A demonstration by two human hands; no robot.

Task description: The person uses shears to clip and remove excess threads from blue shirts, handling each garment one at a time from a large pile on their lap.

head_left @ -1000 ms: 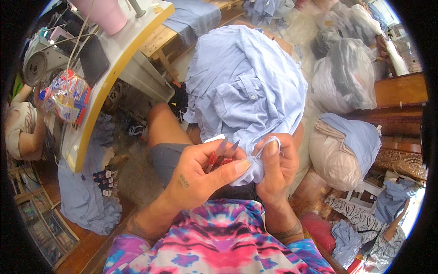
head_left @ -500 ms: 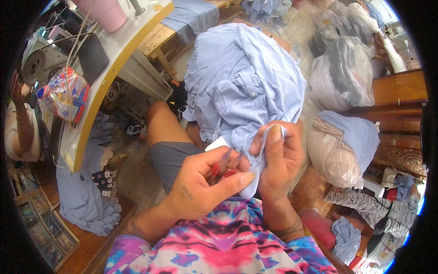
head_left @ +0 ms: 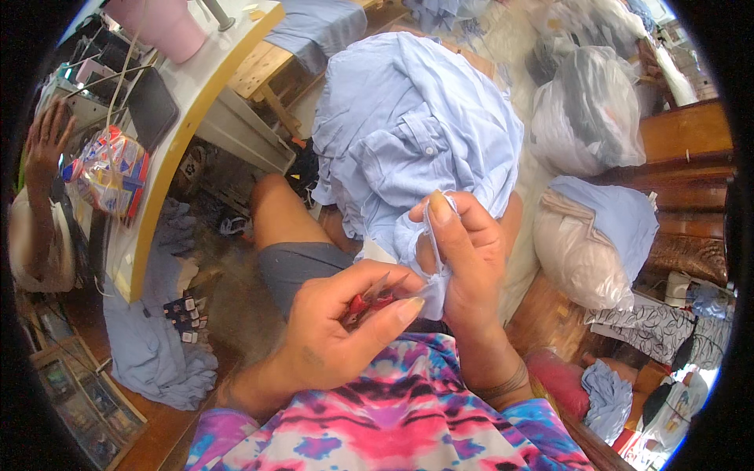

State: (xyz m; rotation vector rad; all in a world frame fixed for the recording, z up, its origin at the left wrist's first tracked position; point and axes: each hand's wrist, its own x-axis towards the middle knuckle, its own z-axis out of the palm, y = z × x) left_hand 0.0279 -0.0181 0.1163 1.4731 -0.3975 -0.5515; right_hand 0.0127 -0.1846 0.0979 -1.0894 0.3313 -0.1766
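A light blue shirt [head_left: 397, 94] with a buttoned tab lies heaped over my lap. My left hand [head_left: 334, 318] is closed around small red-handled thread snips [head_left: 363, 306], whose pointed metal blades stick up between thumb and fingers. The tip of its thumb is at a fold of the shirt. Higher and to the right, my right hand [head_left: 475, 263] pinches a narrow edge of the same shirt between thumb and fingers, drawing it into a loop. A white piece, perhaps a label or paper, shows just beyond my left hand.
A yellow-edged table [head_left: 192, 106] on the left carries a pink bucket [head_left: 161, 27] and a plastic package [head_left: 110, 173]. Another person's raised hand [head_left: 49, 137] is behind it. Clear bags [head_left: 589, 114] and a wrapped bundle [head_left: 581, 255] stand right. Blue cloth [head_left: 153, 345] lies lower left.
My right hand has shifted slightly up and left with the shirt edge. My left hand has moved a little left and down, the snips' blades now farther from the cloth.
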